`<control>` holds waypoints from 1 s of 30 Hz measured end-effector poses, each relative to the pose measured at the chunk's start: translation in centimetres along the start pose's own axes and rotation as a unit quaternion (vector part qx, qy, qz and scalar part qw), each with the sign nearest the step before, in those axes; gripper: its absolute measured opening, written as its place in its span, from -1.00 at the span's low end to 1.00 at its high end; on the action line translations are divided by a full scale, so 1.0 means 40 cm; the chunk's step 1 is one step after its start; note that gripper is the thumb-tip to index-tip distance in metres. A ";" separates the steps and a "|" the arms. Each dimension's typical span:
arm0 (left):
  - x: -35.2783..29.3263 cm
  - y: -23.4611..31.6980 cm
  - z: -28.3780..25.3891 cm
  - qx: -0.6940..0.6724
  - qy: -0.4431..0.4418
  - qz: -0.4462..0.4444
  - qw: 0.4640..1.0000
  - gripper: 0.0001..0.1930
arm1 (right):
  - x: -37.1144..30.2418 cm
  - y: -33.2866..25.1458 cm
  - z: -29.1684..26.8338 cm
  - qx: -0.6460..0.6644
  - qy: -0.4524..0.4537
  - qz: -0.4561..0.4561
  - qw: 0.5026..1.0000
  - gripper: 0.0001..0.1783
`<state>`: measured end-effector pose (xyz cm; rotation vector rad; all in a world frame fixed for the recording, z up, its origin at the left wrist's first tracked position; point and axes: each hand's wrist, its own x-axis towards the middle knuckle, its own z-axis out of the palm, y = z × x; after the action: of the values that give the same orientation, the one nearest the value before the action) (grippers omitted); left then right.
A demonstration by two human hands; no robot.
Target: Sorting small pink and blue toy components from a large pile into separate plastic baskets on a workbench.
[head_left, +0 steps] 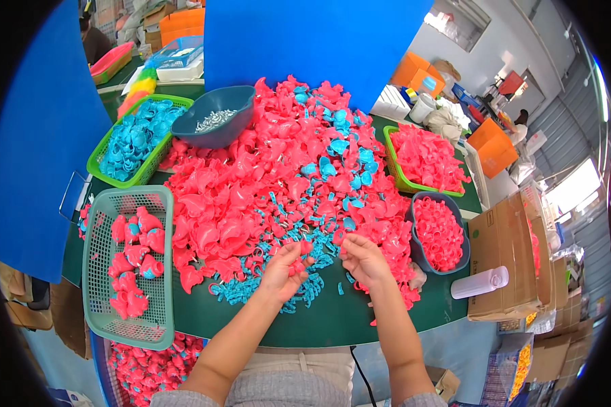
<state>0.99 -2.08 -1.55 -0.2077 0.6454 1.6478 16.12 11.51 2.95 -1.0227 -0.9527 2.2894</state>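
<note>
My left hand (283, 273) is curled round small pink plastic pieces (297, 266) at the near edge of a large heap. Its fingers are closed on them. To its right, my right hand (366, 262) pinches a small pink plastic piece (344, 252) between thumb and fingertips. The hands are apart. Beneath and around them lie small blue plastic parts (244, 290) on the green table (339, 322). Beyond rises the heap of pink plastic shells (251, 183), with some blue shells (339, 146) scattered over its right side.
At left stand a green mesh basket (91, 271) of pink-and-blue assembled pieces and a lime basket (136, 178) of blue shells. A dark bowl (214, 139) holds metal screws. On the right are a lime basket (400, 182), a bowl of pink rings (424, 254), a bottle (478, 283) and a carton (502, 258).
</note>
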 end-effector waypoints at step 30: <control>0.098 0.139 -0.004 -0.053 -0.070 0.127 0.988 -0.80 | 0.231 0.175 0.184 -0.840 0.179 -0.204 0.471 -0.76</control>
<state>-5.11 0.92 -1.97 -0.0860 0.4929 1.9252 3.86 9.78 -2.94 -1.3715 -2.7678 -0.0370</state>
